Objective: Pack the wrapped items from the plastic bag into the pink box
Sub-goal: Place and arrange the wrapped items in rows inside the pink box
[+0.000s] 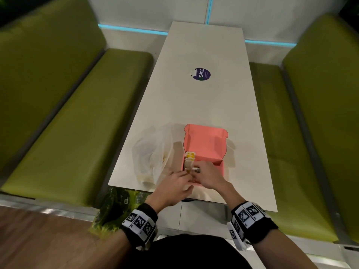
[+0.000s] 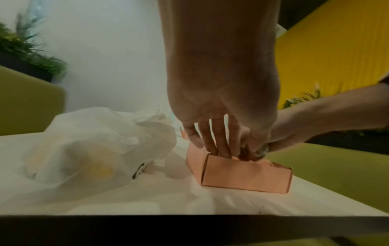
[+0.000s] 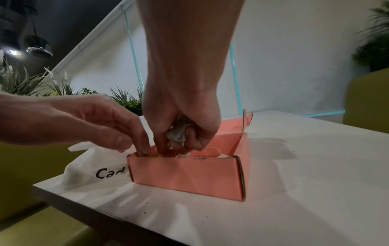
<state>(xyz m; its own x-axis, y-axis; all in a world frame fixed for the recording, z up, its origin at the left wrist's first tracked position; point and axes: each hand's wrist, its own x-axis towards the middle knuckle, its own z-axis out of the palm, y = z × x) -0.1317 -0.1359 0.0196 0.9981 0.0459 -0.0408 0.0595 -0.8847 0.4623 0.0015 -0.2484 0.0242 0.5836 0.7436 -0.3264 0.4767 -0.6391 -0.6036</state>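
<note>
Pink box [image 1: 206, 144]: your right hand [image 1: 208, 176] grips a wrap [image 3: 176, 133] inside; left hand [image 1: 174, 186] fingers straight. Next, tuck it down.

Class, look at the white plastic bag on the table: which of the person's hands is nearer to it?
Left. The left hand reaches into the pink box right beside the plastic bag; the right hand is over the box's middle.

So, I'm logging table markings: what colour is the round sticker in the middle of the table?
Dark purple with white lettering; the round sticker on the table shows best in the head view.
</note>
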